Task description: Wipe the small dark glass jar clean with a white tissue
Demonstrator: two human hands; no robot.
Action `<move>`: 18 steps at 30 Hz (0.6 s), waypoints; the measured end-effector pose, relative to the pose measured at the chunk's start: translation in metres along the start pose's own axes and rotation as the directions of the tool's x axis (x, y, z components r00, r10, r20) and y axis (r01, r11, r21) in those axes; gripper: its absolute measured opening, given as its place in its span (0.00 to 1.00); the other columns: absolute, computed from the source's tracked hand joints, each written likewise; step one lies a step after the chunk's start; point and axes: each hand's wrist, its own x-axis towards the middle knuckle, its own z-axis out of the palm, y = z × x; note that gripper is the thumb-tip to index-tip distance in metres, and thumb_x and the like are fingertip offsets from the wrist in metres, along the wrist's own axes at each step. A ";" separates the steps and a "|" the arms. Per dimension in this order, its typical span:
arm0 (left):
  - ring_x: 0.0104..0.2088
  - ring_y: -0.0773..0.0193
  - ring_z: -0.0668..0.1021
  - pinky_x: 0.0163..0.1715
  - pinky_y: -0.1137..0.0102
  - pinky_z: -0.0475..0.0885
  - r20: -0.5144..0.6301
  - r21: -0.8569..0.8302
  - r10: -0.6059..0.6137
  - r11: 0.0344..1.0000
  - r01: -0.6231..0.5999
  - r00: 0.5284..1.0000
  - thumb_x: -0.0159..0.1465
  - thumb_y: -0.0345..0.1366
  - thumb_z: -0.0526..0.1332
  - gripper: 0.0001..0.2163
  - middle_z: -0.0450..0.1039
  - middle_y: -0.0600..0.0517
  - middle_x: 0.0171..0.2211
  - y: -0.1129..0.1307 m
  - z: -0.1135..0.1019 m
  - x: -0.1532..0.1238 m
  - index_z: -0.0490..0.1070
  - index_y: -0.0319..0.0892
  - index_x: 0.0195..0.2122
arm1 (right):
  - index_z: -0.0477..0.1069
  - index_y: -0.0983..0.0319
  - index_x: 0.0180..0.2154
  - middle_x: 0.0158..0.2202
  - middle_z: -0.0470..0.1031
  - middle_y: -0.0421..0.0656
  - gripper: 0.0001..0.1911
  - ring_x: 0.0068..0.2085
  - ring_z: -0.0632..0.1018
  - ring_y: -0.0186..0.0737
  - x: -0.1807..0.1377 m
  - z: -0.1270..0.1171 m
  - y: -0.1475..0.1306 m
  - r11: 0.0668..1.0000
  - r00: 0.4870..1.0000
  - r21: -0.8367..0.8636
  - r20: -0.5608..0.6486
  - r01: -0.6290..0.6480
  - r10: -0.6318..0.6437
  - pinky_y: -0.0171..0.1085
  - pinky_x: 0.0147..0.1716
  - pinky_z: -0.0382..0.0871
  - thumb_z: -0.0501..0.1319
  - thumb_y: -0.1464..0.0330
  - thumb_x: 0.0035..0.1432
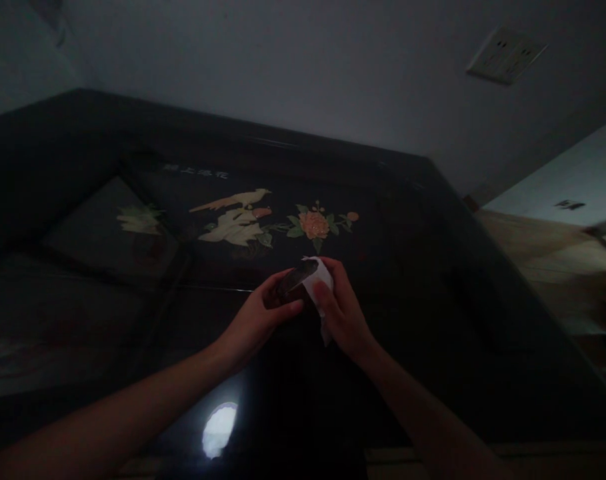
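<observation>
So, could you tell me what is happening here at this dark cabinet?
A person stands over a glossy black cabinet top inlaid with a bird and a flower. The left hand grips a small dark object, too dim to identify, while the right hand presses a white cloth or tissue against it. Both are held just above the surface. A wall socket sits on the wall behind.

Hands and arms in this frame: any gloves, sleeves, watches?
Both bare. The left hand and right hand wear no gloves, and no rings show in the dim light. Both forearms are uncovered to the frame edge: no sleeves, watch or band visible.
</observation>
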 end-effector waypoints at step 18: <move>0.53 0.49 0.73 0.53 0.58 0.67 0.046 0.241 0.156 0.957 -0.162 0.987 0.38 0.27 0.74 0.31 0.74 0.46 0.49 0.006 -0.001 0.001 0.69 0.43 0.45 | 0.61 0.60 0.56 0.52 0.70 0.49 0.24 0.52 0.72 0.45 -0.010 0.008 -0.004 0.989 0.986 -0.039 -0.074 0.145 -0.148 0.44 0.52 0.67 0.52 0.56 0.62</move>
